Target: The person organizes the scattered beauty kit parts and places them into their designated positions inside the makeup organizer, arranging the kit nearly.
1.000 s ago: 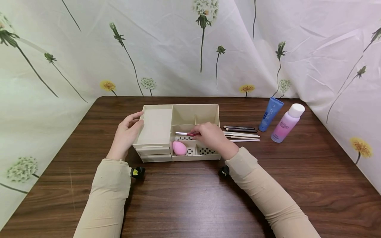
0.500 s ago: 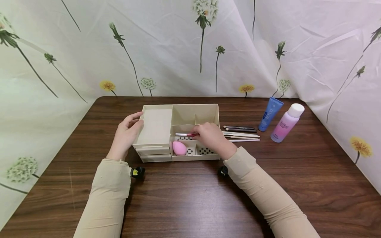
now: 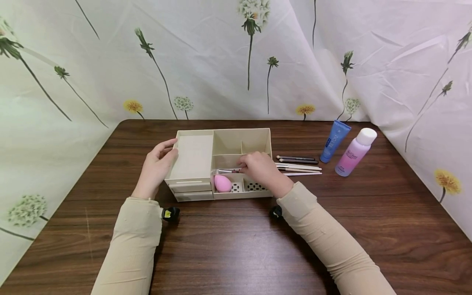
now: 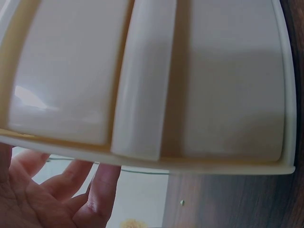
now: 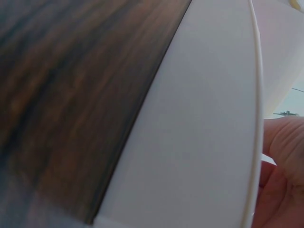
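Note:
A cream makeup organizer (image 3: pixel 193 153) has a flat lid section over two drawers on its left and open compartments on its right. My left hand (image 3: pixel 156 166) rests against its left side, fingers loosely bent, also seen below the drawer front in the left wrist view. Over the middle compartment is my right hand (image 3: pixel 259 167), its fingers bent downward. Low in that compartment lies a makeup brush (image 3: pixel 228 171), its silver part to the left and its handle end by my right fingertips; I cannot tell whether they still pinch it. A pink makeup sponge (image 3: pixel 223 184) sits in the front compartment.
Several makeup brushes (image 3: pixel 298 167) lie on the wooden table (image 3: pixel 228 250) right of the organizer, two of them dark. Farther right stand a blue tube (image 3: pixel 334 141) and a pink-lilac bottle (image 3: pixel 352 157) with a white cap. A flower-print cloth (image 3: pixel 206 61) hangs behind the table.
The makeup brush has dropped lower into the middle compartment, away from where the right fingers held it level. Both hands and the organizer have stayed almost in place.

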`<state>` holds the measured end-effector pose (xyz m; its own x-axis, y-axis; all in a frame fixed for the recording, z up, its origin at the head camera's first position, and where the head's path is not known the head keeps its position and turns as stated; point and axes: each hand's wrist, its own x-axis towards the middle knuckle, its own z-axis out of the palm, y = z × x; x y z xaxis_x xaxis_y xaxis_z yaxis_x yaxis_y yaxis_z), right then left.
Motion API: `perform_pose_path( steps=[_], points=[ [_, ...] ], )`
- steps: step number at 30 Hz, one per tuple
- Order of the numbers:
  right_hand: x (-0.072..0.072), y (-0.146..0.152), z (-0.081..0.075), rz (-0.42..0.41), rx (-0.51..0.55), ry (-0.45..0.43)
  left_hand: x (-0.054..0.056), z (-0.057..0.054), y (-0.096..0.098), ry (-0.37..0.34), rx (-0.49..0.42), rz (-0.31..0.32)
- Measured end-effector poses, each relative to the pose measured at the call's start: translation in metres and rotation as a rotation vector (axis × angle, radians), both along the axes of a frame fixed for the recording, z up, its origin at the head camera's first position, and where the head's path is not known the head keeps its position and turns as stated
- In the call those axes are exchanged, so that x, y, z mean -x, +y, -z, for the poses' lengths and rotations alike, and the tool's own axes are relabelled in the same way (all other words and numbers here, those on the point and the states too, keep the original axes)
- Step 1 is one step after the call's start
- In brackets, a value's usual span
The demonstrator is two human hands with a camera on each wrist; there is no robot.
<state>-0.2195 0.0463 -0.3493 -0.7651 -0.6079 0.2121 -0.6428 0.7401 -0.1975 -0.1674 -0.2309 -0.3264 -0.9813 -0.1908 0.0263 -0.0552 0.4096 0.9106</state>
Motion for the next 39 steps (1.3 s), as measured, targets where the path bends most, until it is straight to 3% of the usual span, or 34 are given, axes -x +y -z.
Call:
perform_pose_path(
  steps=[9, 19, 31, 39],
  points=[
    [0.000, 0.000, 0.000, 0.010, 0.016, -0.030, 0.001, 0.001, -0.001, 0.006, 0.003, 0.003],
    [-0.005, 0.008, -0.003, 0.034, 0.173, -0.129, -0.001, -0.001, -0.001, 0.009, 0.021, -0.009],
    [-0.009, 0.028, -0.014, 0.086, 0.448, -0.084, -0.002, -0.003, -0.002, -0.002, 0.055, -0.007],
    [-0.007, 0.043, -0.026, 0.144, 0.560, -0.038, -0.002, -0.003, -0.002, -0.001, 0.062, -0.002]
  ],
)
